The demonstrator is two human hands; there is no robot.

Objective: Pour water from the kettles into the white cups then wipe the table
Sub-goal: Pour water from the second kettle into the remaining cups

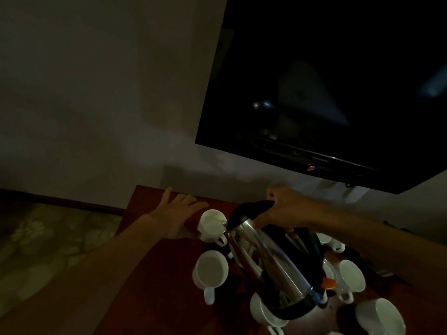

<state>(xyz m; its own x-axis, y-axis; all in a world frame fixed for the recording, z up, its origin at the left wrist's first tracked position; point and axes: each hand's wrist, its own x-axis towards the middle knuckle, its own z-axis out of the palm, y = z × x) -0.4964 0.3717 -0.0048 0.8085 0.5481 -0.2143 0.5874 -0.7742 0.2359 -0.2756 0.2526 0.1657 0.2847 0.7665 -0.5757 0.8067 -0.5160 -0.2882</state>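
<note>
My right hand (285, 209) grips the black handle of a steel kettle (273, 264). The kettle is tilted to the left, its spout right at the rim of a white cup (212, 224) at the far side of the table. My left hand (177, 211) lies flat on the reddish-brown table (154, 274) with fingers spread, just left of that cup. A second white cup (210, 269) stands nearer, below the first. Several more white cups, such as one (352, 275) to the right and one (381, 316) at the lower right, surround the kettle, partly hidden by it.
A dark flat television (326, 93) hangs on the pale wall above the table's far right. Patterned floor (48, 238) lies to the left of the table's left edge. A dark object (387, 272) lies on the table behind my right forearm. The scene is dim.
</note>
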